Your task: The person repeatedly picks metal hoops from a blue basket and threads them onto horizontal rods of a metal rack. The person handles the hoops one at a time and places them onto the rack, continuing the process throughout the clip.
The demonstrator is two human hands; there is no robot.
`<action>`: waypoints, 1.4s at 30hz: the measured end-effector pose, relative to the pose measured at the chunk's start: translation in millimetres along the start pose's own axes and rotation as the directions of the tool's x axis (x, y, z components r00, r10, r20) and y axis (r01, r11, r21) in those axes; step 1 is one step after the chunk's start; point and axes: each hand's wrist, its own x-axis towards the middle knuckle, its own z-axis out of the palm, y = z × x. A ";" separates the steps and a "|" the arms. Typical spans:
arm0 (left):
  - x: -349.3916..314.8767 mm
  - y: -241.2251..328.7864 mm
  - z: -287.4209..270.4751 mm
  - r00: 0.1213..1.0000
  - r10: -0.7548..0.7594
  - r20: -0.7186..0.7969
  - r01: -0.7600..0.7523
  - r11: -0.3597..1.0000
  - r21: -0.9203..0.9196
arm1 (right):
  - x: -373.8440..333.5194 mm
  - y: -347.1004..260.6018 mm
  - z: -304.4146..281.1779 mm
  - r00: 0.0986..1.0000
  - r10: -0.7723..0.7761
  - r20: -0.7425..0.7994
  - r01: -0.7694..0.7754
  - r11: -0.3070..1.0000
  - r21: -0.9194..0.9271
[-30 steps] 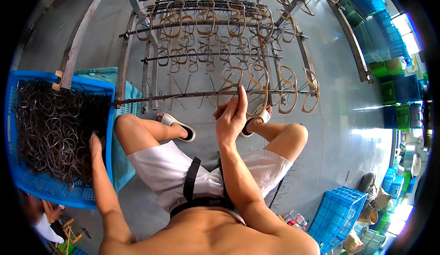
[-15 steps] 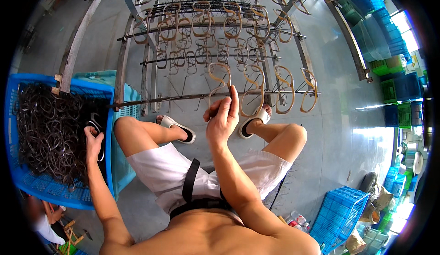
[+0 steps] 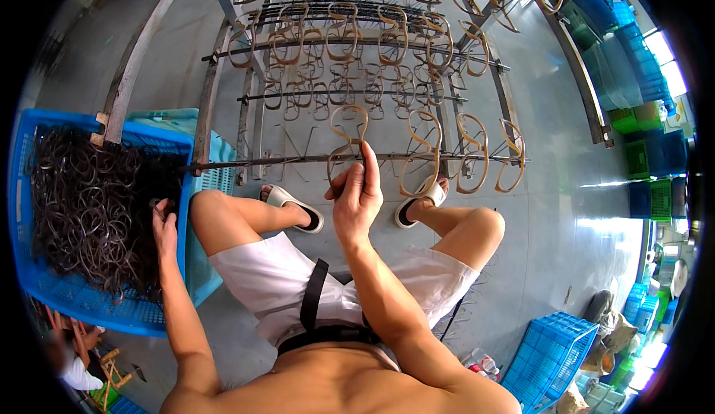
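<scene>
R hand [image 3: 354, 204] shifted left, L hand [image 3: 165, 229] in crate [image 3: 82, 289] of blk frames [image 3: 89, 205]

No words, labels, brand marks, numbers or signs can be read anywhere in this view.

A crate [image 3: 82, 291] stands to the left, a heap of frames [image 3: 89, 205] in it, the left hand [image 3: 165, 226] inside by its right wall. In front, a rack [image 3: 213, 101] bears a row of frames [image 3: 422, 151] on its near bar [image 3: 261, 161], the right hand [image 3: 354, 196] at the leftmost. Bottles [image 3: 484, 362] lie back right, beside another crate [image 3: 551, 358].
</scene>
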 end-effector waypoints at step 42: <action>-1.6 16.4 8.3 1.000 -0.027 0.009 0.027 1.000 -0.004 | 3.2 -3.5 0.1 0.998 -0.060 -0.001 0.059 0.981 -0.185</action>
